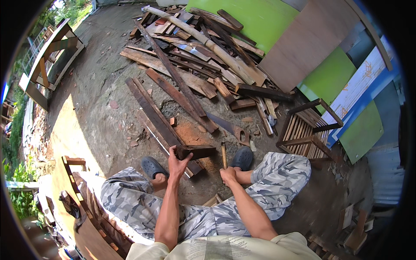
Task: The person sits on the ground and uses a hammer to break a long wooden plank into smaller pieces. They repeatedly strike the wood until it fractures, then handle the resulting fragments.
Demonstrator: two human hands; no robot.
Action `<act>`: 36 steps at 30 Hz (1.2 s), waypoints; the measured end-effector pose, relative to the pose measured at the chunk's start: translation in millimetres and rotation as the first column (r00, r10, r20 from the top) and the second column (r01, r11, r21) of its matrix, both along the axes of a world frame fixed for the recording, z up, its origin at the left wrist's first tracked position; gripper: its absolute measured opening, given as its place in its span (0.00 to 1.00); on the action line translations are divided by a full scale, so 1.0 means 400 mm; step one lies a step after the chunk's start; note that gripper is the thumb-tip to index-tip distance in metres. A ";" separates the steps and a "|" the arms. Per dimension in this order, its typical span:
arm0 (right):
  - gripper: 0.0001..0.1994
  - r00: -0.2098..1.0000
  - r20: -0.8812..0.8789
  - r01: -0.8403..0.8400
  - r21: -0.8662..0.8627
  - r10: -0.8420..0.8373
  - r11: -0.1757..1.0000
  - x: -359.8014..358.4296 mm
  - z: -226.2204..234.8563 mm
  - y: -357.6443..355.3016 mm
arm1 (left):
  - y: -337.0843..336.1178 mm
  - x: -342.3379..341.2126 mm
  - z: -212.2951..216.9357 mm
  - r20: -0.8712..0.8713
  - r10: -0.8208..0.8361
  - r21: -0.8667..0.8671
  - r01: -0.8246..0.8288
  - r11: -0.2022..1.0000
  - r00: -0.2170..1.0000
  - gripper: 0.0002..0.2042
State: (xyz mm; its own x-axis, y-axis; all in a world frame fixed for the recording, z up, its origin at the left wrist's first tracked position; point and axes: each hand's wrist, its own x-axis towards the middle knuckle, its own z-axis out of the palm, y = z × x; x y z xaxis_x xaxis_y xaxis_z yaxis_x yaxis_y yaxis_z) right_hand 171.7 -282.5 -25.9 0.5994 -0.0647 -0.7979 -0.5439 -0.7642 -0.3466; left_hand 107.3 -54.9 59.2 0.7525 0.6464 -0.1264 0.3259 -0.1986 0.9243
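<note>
My left hand (178, 163) is closed on the end of a short dark wood piece (198, 151), which rests across long dark planks (162, 121) lying on the ground before me. In my closed right hand (228, 175) is a tool with a slim wooden handle (224, 155); it points away from me, and its far end is too small to make out. A handsaw (227, 128) with a wooden grip lies just beyond, between the planks and my right foot. Orange sawdust (193, 134) is spread beside the planks.
A heap of scrap lumber (195, 52) fills the far middle. On the right stands a slatted wooden frame (305, 130), with green panels (362, 130) behind it. A wooden frame (45, 65) stands far left. My feet wear dark clogs (243, 157).
</note>
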 end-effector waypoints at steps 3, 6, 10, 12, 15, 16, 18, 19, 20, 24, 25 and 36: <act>0.15 0.994 -0.040 0.104 -0.043 -0.106 0.994 -0.020 -0.034 -0.002 | 0.042 -0.006 0.021 0.168 0.137 -0.084 -0.124 0.989 0.976 0.29; 0.13 0.986 -0.141 0.077 -0.059 -0.085 0.995 -0.032 -0.055 -0.007 | 0.071 -0.019 0.090 0.229 0.323 -0.225 -0.273 0.935 0.918 0.29; 0.12 0.987 -0.126 -0.103 -0.059 0.095 0.993 -0.050 -0.132 -0.022 | 0.121 -0.027 0.105 0.424 0.529 -0.387 -0.380 0.840 0.735 0.22; 0.12 0.981 -0.138 -0.141 -0.042 0.134 0.989 -0.058 -0.149 -0.023 | 0.141 -0.044 0.105 0.465 0.557 -0.524 -0.293 0.800 0.688 0.20; 0.12 0.972 -0.176 -0.157 -0.005 0.153 0.988 -0.066 -0.119 0.008 | 0.150 -0.073 0.122 0.439 0.646 -0.685 -0.233 0.690 0.624 0.18; 0.13 0.977 -0.172 -0.131 -0.013 0.127 0.991 -0.047 -0.087 -0.007 | 0.138 -0.059 0.129 0.417 0.674 -0.747 -0.192 0.636 0.610 0.18; 0.16 0.953 -0.098 -0.291 -0.051 0.285 0.955 0.020 -0.221 -0.089 | 0.134 -0.042 0.105 0.403 0.665 -0.817 -0.080 0.571 0.629 0.20; 0.16 0.931 -0.055 -0.363 -0.057 0.360 0.930 0.051 -0.203 -0.093 | 0.134 -0.044 0.106 0.392 0.684 -0.854 -0.033 0.519 0.615 0.22; 0.16 0.918 -0.039 -0.397 -0.097 0.395 0.913 0.080 -0.186 -0.092 | 0.133 -0.043 0.107 0.380 0.702 -0.886 0.020 0.463 0.602 0.23; 0.21 0.815 0.121 -0.500 -0.349 0.567 0.793 0.202 0.059 -0.098 | 0.112 -0.034 0.123 0.384 0.671 -0.903 0.104 0.418 0.635 0.26; 0.21 0.802 0.122 -0.504 -0.387 0.584 0.772 0.238 0.080 -0.142 | 0.103 -0.034 0.131 0.435 0.602 -0.881 0.179 0.438 0.670 0.27; 0.25 0.660 0.238 -0.434 -0.653 0.712 0.620 0.279 0.157 -0.204 | 0.050 0.055 0.098 0.327 0.322 -0.733 0.024 0.679 0.889 0.24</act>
